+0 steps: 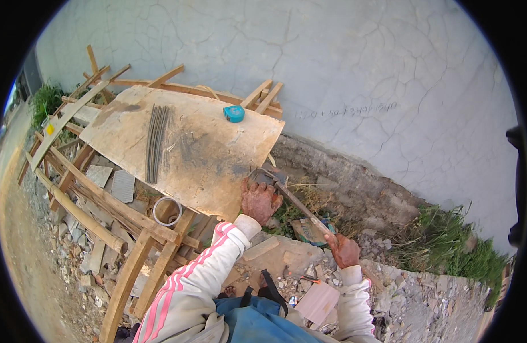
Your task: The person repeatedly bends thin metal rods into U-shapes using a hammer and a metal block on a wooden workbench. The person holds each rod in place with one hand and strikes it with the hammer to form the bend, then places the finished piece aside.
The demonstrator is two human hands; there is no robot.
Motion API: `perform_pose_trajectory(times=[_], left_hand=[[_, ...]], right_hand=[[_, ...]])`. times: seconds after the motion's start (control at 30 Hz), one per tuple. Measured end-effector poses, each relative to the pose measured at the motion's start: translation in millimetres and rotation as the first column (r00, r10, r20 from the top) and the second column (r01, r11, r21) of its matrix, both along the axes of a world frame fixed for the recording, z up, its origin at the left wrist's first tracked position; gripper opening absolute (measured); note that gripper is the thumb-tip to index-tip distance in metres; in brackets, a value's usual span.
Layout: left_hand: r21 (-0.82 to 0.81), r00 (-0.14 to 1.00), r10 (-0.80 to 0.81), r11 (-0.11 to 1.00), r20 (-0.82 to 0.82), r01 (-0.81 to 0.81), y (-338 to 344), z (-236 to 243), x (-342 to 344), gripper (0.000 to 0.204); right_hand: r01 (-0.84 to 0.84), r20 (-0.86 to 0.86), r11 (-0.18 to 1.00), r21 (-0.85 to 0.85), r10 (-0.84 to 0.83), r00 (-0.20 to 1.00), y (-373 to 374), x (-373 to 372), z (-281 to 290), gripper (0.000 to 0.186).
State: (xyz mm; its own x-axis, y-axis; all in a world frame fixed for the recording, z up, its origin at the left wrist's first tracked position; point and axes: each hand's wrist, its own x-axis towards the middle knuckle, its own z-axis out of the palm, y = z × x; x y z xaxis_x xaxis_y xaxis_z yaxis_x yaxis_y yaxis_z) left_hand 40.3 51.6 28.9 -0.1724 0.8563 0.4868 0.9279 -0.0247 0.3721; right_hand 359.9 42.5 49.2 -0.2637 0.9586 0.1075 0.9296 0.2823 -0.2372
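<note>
My left hand [260, 202] is closed at the right corner of a worn wooden board [209, 148], its fingers curled around a thin bent metal rod [257, 171]. Something orange shows beside that hand; I cannot make out what it is. My right hand [344, 251] grips the lower end of a long rusty metal bar [303, 208]. The bar slants up and left, its far end meeting the bent rod close to my left fingers. On the board lie a bundle of straight thin metal rods [155, 143] and a blue tape measure [233, 114].
Rough timber [94, 203] frames and supports the board. A white ring-shaped item [167, 211] sits on the timber at front left. Behind rises a cracked grey wall [343, 68]. Rubble, a pinkish flat block [318, 302] and an orange-handled tool [311, 279] lie below; grass [458, 246] grows right.
</note>
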Motion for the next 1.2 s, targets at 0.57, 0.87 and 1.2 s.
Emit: perform_pose_trajectory(times=[0.57,0.87,1.2], left_hand=[[-0.122,0.997,-0.073,0.99,0.04,0.077,0,5,-11,0.035],[-0.095,0.986,-0.165,0.982,0.011,0.165,-6,0,-24,0.034],[-0.14,0.982,-0.191,0.972,0.007,0.19,-2,-3,-29,0.029]], right_hand=[[0.16,0.015,0.918,-0.362,-0.166,0.986,-75,129,64,0.077],[0.332,0.033,0.903,-0.271,-0.336,0.941,-151,69,44,0.076],[0.439,0.023,0.869,-0.228,-0.446,0.895,-204,14,35,0.077]])
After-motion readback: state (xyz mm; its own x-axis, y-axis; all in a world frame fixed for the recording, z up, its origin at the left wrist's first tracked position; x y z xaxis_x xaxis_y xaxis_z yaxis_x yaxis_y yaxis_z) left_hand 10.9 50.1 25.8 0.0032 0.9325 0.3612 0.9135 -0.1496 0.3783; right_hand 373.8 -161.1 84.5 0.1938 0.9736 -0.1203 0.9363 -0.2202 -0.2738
